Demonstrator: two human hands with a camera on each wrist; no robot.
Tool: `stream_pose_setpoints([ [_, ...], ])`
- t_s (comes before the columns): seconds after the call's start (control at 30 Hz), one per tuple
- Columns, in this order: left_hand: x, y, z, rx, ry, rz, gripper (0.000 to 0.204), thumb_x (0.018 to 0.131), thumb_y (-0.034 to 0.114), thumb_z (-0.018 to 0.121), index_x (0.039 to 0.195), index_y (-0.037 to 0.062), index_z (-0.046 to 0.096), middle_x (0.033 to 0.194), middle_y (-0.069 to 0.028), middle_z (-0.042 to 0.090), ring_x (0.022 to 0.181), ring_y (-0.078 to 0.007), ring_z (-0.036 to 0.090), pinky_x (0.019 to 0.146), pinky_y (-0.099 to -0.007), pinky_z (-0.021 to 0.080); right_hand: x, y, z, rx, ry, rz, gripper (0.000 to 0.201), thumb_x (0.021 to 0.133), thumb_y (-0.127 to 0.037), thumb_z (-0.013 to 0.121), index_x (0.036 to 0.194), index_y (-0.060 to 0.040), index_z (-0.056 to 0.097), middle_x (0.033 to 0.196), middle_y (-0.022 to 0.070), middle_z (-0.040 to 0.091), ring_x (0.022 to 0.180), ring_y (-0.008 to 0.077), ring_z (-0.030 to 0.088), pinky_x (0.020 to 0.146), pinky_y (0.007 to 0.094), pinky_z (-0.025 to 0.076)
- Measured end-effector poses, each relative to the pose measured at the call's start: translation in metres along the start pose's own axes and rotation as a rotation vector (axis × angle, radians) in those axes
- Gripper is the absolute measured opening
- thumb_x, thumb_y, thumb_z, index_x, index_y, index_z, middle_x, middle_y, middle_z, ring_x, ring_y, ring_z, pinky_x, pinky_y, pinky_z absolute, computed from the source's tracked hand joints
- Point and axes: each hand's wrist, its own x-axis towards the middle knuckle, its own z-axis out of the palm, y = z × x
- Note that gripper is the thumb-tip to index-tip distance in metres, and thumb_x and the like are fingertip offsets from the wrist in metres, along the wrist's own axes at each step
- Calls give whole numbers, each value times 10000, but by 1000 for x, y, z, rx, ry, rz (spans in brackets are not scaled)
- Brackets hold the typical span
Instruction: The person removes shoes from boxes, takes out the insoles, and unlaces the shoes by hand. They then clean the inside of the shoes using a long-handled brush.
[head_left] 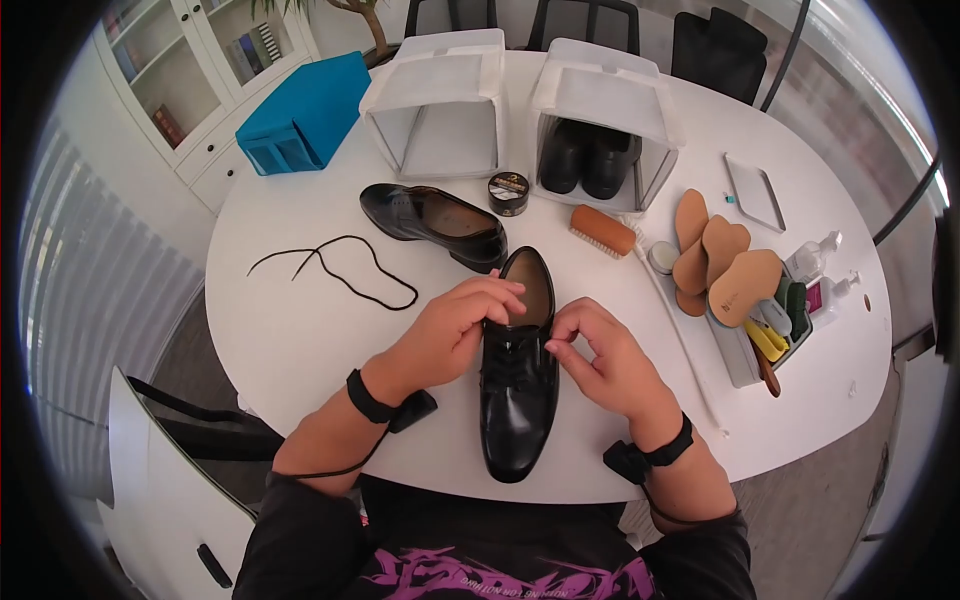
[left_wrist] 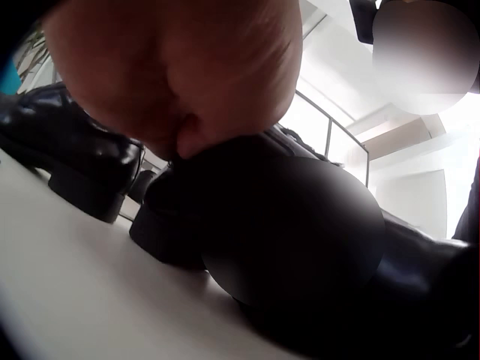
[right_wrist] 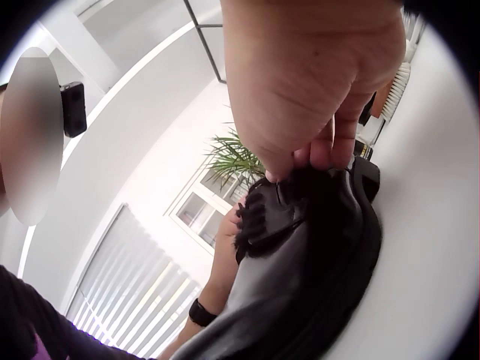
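Note:
A black lace-up shoe (head_left: 518,425) stands on the table with its toe toward the person. My left hand (head_left: 450,325) grips the rim of its opening on the left, fingers bent over the edge. On the right, thumb and index finger of my right hand (head_left: 610,360) pinch the upper edge beside the laces. From the right wrist view, fingertips of the right hand (right_wrist: 315,82) meet the edge of the shoe (right_wrist: 262,285). The left hand (left_wrist: 180,67) hides part of the opening in the left wrist view. A second black shoe (head_left: 425,215), without visible laces, lies behind.
A loose black lace (head_left: 375,295) lies at left. Behind are a polish tin (head_left: 508,195), a brush (head_left: 602,230), a blue box (head_left: 305,110) and two white boxes, one holding black shoes (head_left: 590,160). Insoles (head_left: 745,285), bottles and a filled caddy (head_left: 735,355) stand at right.

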Motion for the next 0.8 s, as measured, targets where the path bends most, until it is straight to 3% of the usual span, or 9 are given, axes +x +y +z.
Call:
stream_pose_setpoints([
  [0.1, -5, 18, 2, -44, 67, -96, 443, 933, -155, 644, 1315, 43, 749, 1406, -156, 781, 1502, -403, 696, 1365, -530, 489, -9, 5, 3, 86, 29, 160, 174, 1169, 21, 765, 1306, -18, 665, 1173, 85, 766, 1014, 169, 751, 966, 323, 613],
  [0.13, -5, 23, 1, -42, 64, -96, 443, 933, -155, 644, 1315, 43, 749, 1406, -156, 781, 1502, -403, 696, 1365, -530, 489, -10, 6, 7, 88, 31, 159, 174, 1169, 21, 765, 1306, -18, 665, 1173, 85, 766, 1014, 169, 751, 966, 323, 613],
  [0.2, -6, 31, 0, -56, 68, -64, 390, 949, -68, 734, 1320, 51, 759, 1406, -158, 778, 1473, -390, 692, 1279, -501, 537, -9, 7, 16, 572, 176, 179, 232, 1202, 25, 724, 1396, -37, 613, 1175, 85, 782, 1080, 162, 787, 1007, 323, 627],
  [0.3, -6, 33, 0, 132, 71, 11, 374, 969, -31, 793, 1333, 50, 774, 1373, -153, 784, 1380, -369, 721, 1204, -471, 568, -5, -4, 17, 716, 222, 143, 266, 1209, 35, 712, 1431, -45, 589, 1193, 103, 815, 1144, 169, 811, 1035, 330, 645],
  [0.4, -9, 34, 2, 99, 103, -37, 371, 976, -2, 840, 1340, 53, 792, 1341, -140, 791, 1296, -346, 739, 1156, -454, 586, 0, -11, 20, 792, 226, 89, 287, 1205, 30, 725, 1450, -44, 596, 1242, 149, 854, 1170, 177, 821, 1051, 336, 653],
  [0.53, -10, 30, 8, 80, 121, -10, 355, 980, 1, 855, 1327, 62, 809, 1319, -124, 796, 1237, -333, 744, 1115, -440, 596, 4, -20, 23, 804, 190, 98, 253, 1230, -59, 728, 1426, -59, 569, 1297, 190, 864, 1183, 220, 824, 1028, 373, 658],
  [0.63, -11, 32, 14, 42, 113, 0, 347, 988, 29, 893, 1324, 69, 815, 1300, -104, 792, 1229, -329, 743, 1108, -439, 593, 4, -26, 25, 842, 143, 121, 307, 1222, -50, 735, 1475, -48, 561, 1295, 190, 871, 1285, 256, 813, 1109, 414, 641],
  [0.7, -12, 32, 18, 95, 117, 7, 289, 1024, 3, 889, 1296, 49, 801, 1276, -112, 779, 1198, -288, 738, 1084, -410, 590, 7, -29, 25, 533, 114, 5, 339, 1207, -7, 731, 1505, -36, 573, 1321, 169, 861, 1408, 285, 767, 1209, 461, 599],
  [0.8, -9, 33, 15, 64, 82, -26, 219, 1062, 20, 881, 1248, 59, 773, 1260, -99, 773, 1181, -267, 732, 1085, -401, 581, 7, -19, 23, 313, 218, 6, 334, 1145, 43, 773, 1461, -22, 685, 1315, 114, 865, 1342, 262, 777, 1216, 442, 583],
])
